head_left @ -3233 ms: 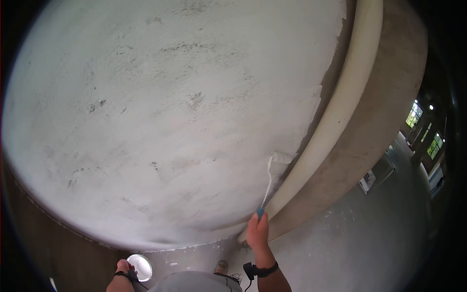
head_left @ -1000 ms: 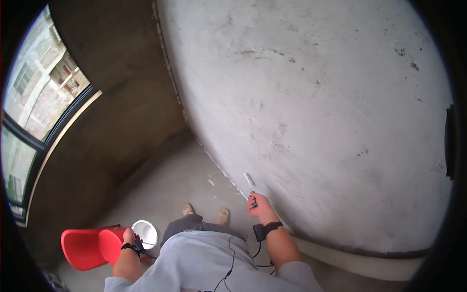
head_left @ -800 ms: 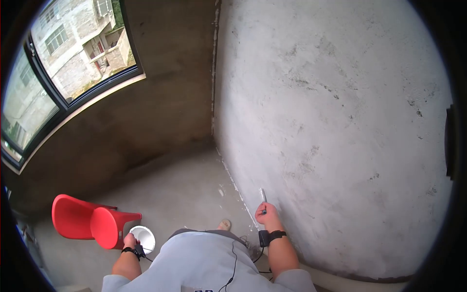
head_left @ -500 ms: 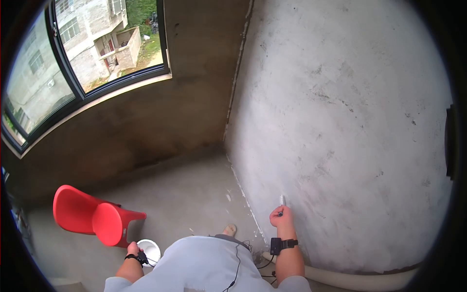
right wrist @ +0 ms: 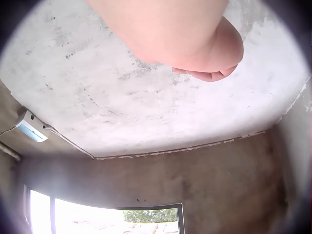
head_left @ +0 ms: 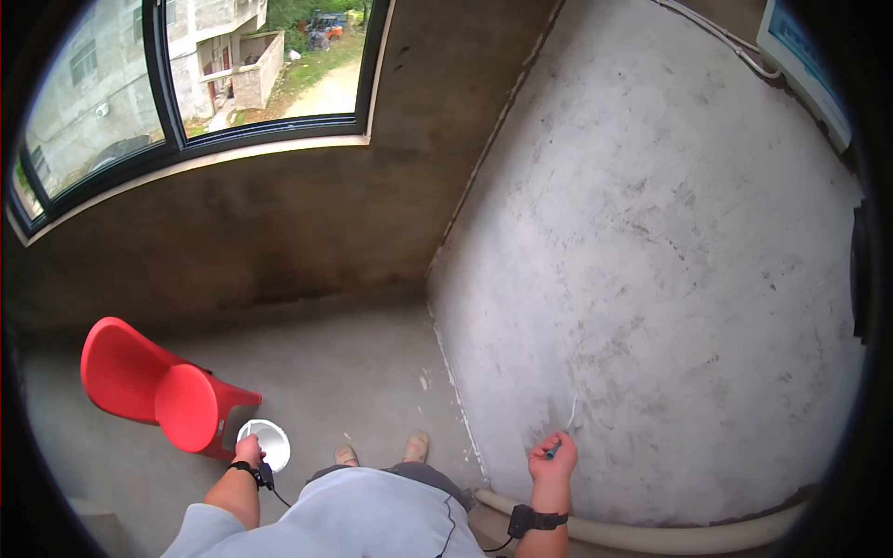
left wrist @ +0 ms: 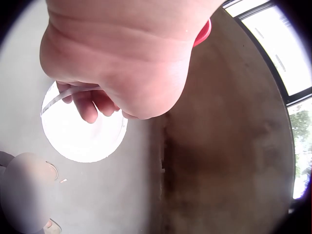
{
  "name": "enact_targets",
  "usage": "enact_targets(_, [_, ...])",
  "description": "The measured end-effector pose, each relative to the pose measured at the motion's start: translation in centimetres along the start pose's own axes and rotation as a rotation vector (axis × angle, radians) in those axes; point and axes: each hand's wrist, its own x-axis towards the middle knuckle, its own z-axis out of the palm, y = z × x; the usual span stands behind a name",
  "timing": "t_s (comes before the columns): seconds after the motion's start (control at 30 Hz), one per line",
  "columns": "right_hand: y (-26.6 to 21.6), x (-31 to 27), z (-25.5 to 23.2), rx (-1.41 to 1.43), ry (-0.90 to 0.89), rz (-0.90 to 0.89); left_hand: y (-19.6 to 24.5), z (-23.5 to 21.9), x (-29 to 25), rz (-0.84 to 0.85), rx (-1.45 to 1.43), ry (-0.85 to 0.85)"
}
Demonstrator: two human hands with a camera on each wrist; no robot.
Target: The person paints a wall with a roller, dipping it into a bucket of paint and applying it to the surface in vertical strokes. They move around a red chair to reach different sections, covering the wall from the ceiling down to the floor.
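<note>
The paint roller (head_left: 553,452) is in your right hand (head_left: 558,463), down low in front of the big white wall (head_left: 670,325). Your right fingers are curled tight round its blue handle, and its thin white rod (head_left: 574,409) pokes up past your hand. I cannot tell if the roller touches the wall. In the right wrist view, your hand hides the roller.

Your left hand (head_left: 248,451) holds the white bucket (head_left: 283,456) by its thin loop (left wrist: 63,95). Those fingers are bent round the loop, over the top of the bucket. I cannot tell if the bucket sits on the grey floor (head_left: 353,372) or hangs above it.

The red chair (head_left: 187,406) stands just beside the bucket, on its left. Your shoes (head_left: 416,447) are on the floor between the bucket and the white wall. A fat cream pipe (head_left: 651,535) runs along the bottom of that wall, and you wear a black strap (head_left: 544,522) on your right wrist. Ahead is a brown wall (head_left: 279,219) with a big window (head_left: 270,133). Up high on the right is a white box (head_left: 807,70) with a blue front
</note>
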Motion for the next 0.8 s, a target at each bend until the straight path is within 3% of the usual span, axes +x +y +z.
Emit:
enact_targets(0.13, [1.0, 4.1, -0.9, -0.006, -0.046, 0.036, 1.9, 0.9, -1.6, 0.040, 0.029, 0.017])
enact_targets(0.3, [3.6, 10.1, 0.2, -0.063, 0.057, 0.109, 1.9, 1.3, -4.2, 0.026, -0.106, 0.091])
enact_targets(0.6, [4.7, 20.6, 1.5, -0.212, 0.214, 0.319, -5.0, 0.5, -9.1, -0.074, -0.313, 0.277])
enact_targets(0.8, [4.7, 26.7, 0.5, -0.188, 0.188, 0.473, -12.4, -1.7, -10.8, -0.129, -0.355, 0.305])
